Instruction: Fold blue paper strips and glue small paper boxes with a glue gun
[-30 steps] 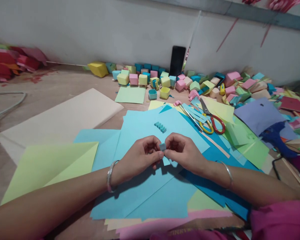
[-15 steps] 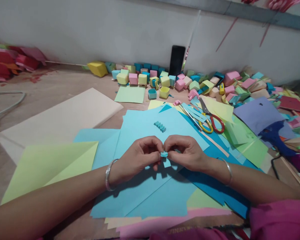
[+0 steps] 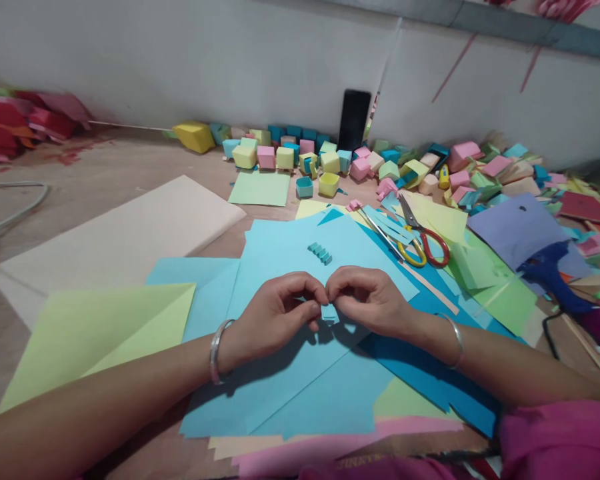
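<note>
Both hands pinched on one tiny blue paper strip (image 3: 329,312)

The left hand (image 3: 275,317) and right hand (image 3: 370,303) meet fingertip to fingertip, each curled tight on the strip, which sits right between them, just above a big light blue sheet (image 3: 290,243). It's thin matte paper, creased into little pleats. Another pleated piece (image 3: 321,253) lies just beyond the hands, while scissors (image 3: 423,243) and pastel paper cubes (image 3: 286,159) sit farther back.

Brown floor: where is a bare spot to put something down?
Bare brown floor lies far left, between the big cream paper sheet and the red paper pile. The right is crowded: red-and-yellow scissors, blue glue gun, coloured paper boxes.
</note>
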Available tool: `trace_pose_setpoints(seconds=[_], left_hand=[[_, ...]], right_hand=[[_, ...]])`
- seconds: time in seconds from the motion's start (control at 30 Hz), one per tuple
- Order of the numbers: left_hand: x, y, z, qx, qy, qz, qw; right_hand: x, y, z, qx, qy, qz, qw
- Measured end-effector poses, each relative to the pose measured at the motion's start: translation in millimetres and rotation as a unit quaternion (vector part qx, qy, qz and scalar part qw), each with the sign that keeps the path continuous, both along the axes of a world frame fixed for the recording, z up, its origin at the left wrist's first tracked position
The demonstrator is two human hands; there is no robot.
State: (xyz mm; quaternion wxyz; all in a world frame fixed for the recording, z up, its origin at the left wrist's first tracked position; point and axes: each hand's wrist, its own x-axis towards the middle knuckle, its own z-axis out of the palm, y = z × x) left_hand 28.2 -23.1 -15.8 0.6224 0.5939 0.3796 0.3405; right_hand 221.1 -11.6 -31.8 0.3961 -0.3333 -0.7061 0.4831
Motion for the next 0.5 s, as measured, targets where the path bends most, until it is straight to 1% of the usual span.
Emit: trace_pose_setpoints(seconds=[0.07, 0.13, 0.33, 0.4, 0.5], left_hand=[[-0.3, -0.6, -0.5, 0.008, 0.008, 0.003, 1.0], [-0.5, -1.4, -1.1, 0.026, 0.028, 0.012, 0.999], [-1.0, -1.7, -0.2, 0.139, 0.114, 0.033, 0.983], [-1.6, -1.5, 0.5, 0.141, 0.118, 0.031, 0.982], [-1.7, -1.7, 0.6, 0.093, 0.11, 0.017, 0.989]], right_hand=[[-0.6, -0.1, -0.4, -0.015, 0.002, -0.002, 1.0], [-0.9, -0.2, 0.2, -0.045, -0.001, 0.0, 0.999], [-1.5, -0.5, 5.2, -0.156, -0.003, 0.005, 0.988], [-1.7, -0.2, 6.3, -0.178, 0.012, 0.008, 0.984], [-2.0, 0.7, 7.2, -0.191, 0.021, 0.006, 0.981]])
